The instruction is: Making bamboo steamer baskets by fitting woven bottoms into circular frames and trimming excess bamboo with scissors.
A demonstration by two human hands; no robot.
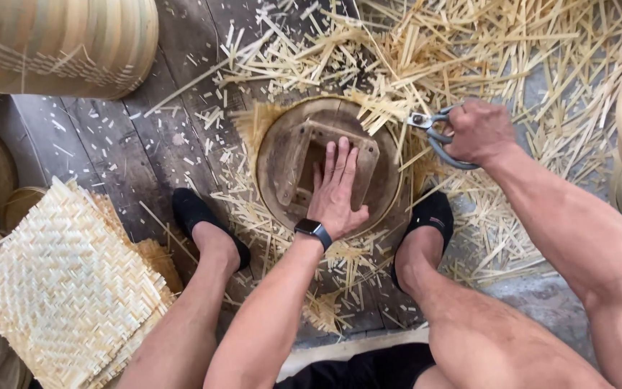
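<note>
— What is the left hand (336, 189) doing?

— It is lying flat, fingers spread and gripping nothing, pressing down on a wooden block (298, 160) that is sitting on a round woven bamboo piece (379, 189) at the centre of the frame. A dark watch (314, 232) is sitting on that wrist.

— And the right hand (478, 132)?

— It is closing around the handles of a pair of scissors (437, 130), upper right of centre. The blades are pointing left, toward the round piece's upper right rim; I cannot quite tell whether they are touching it.

— What is lying around?

— Bamboo offcuts (512, 57) are covering the plank floor (124, 144) across the top and right. A stack of woven mats (66, 288) is lying at the lower left, and a large basket (59, 43) is standing in the upper left. The person's feet in black shoes (194, 212) are resting either side of the round piece.
</note>
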